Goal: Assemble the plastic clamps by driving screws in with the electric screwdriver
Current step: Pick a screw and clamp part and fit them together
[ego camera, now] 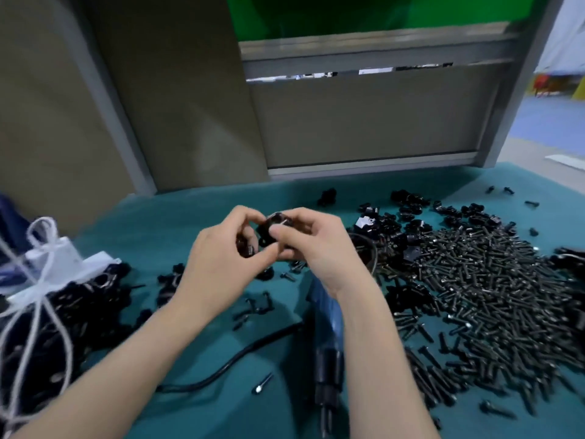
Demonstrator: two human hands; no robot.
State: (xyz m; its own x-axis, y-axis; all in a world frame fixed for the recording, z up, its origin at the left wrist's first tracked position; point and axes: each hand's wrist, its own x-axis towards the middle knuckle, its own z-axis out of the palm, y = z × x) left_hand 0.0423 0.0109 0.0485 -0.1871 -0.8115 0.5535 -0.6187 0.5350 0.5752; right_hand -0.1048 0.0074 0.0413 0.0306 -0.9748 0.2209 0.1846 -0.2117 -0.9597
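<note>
Both my hands meet above the middle of the teal table. My left hand [221, 258] and my right hand [316, 248] pinch one black plastic clamp [273, 229] between their fingertips, holding it off the cloth. The blue electric screwdriver [327, 337] lies on the table under my right forearm, its black tip pointing toward me and its black cable [234, 359] curving off to the left. A large heap of black screws [481, 299] spreads over the right side. Loose black clamp parts [408, 213] lie beyond that heap.
A white mesh drawstring bag [47, 274] lies at the left over a pile of black clamps [85, 312]. One screw [262, 384] lies alone near the front. A few small clamp pieces [256, 307] are scattered under my hands. Grey partition panels [364, 122] stand behind the table.
</note>
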